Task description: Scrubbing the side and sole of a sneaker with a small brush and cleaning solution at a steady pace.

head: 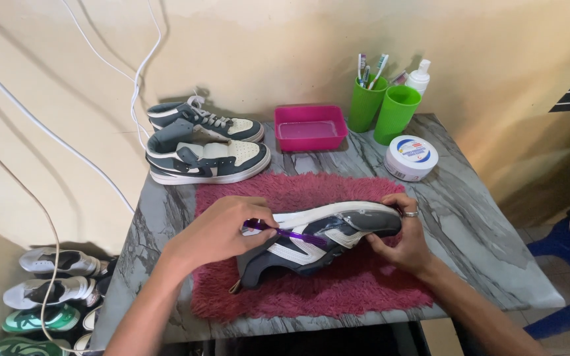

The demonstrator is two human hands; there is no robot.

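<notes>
The grip of the left hand [222, 227] is closed around the handle of a purple toothbrush [288, 234], whose shaft is laid across the side of a dark grey and white sneaker [318, 240] at the centre of the frame. The grip of the right hand [404, 237] is closed on the toe end of that sneaker, with the thumb underneath and the fingers over the white sole edge; a ring is worn on one finger. The sneaker is held tilted on its side, sole turned away toward the upper part of the frame, above a dark red shaggy mat [338, 290] spread on a grey marbled surface [476, 224].

At the upper left of the surface a matching pair of sneakers [206, 148] is set side by side. A pink rectangular tub [310, 126] is placed at the upper centre, and just to its right two green cups [384, 109] are seen, one holding toothbrushes. A white spray bottle [419, 76] is partly hidden behind the cups. A round white jar [411, 157] is set near the right end of the mat. More shoes [54, 290] are lined up on the floor at the lower left of the frame.
</notes>
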